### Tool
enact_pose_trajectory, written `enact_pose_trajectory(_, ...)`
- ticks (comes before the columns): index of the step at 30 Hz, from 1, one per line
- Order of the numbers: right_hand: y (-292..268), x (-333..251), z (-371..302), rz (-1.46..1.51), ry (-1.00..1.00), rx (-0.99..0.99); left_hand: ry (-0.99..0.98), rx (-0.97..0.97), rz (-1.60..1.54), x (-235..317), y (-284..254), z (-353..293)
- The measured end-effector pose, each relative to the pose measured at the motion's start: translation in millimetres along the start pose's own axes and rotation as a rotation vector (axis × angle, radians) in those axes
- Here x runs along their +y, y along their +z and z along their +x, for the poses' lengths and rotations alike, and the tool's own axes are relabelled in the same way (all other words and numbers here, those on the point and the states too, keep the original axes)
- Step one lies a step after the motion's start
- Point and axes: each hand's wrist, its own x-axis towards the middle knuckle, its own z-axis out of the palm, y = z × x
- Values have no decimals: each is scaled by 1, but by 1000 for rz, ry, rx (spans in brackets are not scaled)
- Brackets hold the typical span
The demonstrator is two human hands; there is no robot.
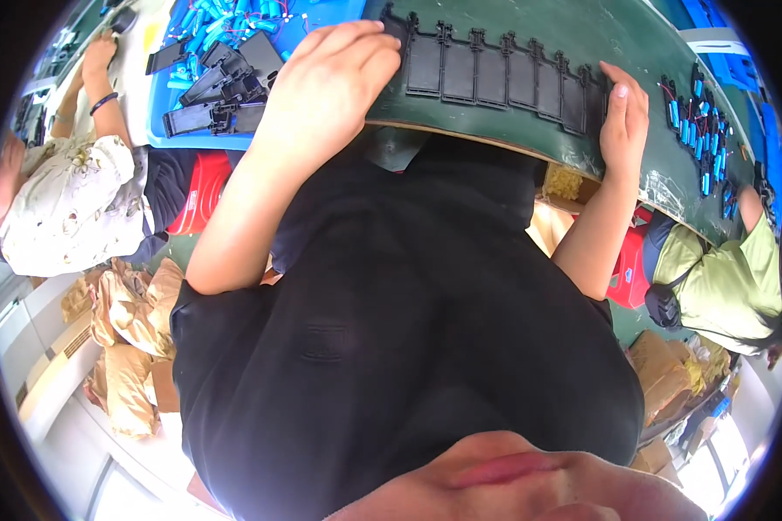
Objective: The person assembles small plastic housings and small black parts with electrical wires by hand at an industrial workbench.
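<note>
Several flat black plastic pieces (495,76), each with a small clip-like end at the far side, stand side by side in a slightly fanned row on the green table. My left hand (334,82) reaches over the row's left end, its fingers bent onto the leftmost piece. At the opposite end my right hand (626,122) has its thumb and fingers against the rightmost piece, partly covering its edge. Both hands hold the row between them. Left of my left hand, a blue tray (161,117) contains loose black pieces (222,82) and blue cylinders with thin wires (226,22).
More wired blue cylinders (699,130) lie in a group on the table's right side. Co-workers sit at left (78,204) and right (721,282). Red stools (202,195) and brown paper bags (126,382) stand behind. The wooden table edge (495,143) runs close before me.
</note>
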Motion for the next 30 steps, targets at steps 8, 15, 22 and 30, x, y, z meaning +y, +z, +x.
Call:
enact_pose_trajectory(8, 2, 2, 1, 10, 9, 1, -62, -257, 90, 16, 6, -7)
enact_pose_trajectory(15, -3, -1, 1, 28, 20, -29, -59, -208, -9, 19, 20, -2)
enact_pose_trajectory(22, -9, 9, 2, 352, 237, -45, -72, -109, -123, 25, 41, 13)
enact_pose_trajectory(30, -11, 4, -4, 236, 248, -12, -170, -90, -208, 35, 39, 19)
